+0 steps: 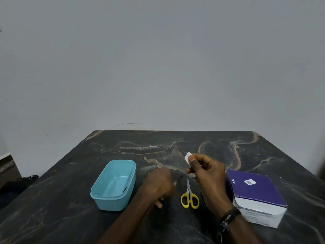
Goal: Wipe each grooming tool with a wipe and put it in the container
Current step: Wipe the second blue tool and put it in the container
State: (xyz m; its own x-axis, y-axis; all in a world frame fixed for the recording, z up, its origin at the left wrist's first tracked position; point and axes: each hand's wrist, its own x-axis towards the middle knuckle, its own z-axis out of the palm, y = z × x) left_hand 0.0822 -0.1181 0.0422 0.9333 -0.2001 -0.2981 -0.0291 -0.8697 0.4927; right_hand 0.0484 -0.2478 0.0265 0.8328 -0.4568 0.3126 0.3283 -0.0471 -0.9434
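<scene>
Between thumb and fingers of the right hand (207, 170), raised mid-table, a small white wipe (188, 157) is pinched. Yellow-handled scissors (189, 196) lie below; the blue container (112, 199) sits left. Right, a purple box (255, 192) reads "BD Alcohol", the rest blurred. Left hand (158, 184) curls, contents unclear.

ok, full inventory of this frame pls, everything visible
container: 1, light blue, open, table left, looks empty
scissors: 1, yellow handles, flat on the table between the hands
wipe: 1, white, pinched in right hand, off the table
wipes box: 1, purple and white, table right
thin metal tool: 1, mostly hidden by the right wrist, type unclear
table: 1, dark marble
wall: grey, behind
wristband: 1, dark, right wrist
left hand: curled, knuckles up, near the scissors; contents unclear
right hand: raised, holds wipe
</scene>
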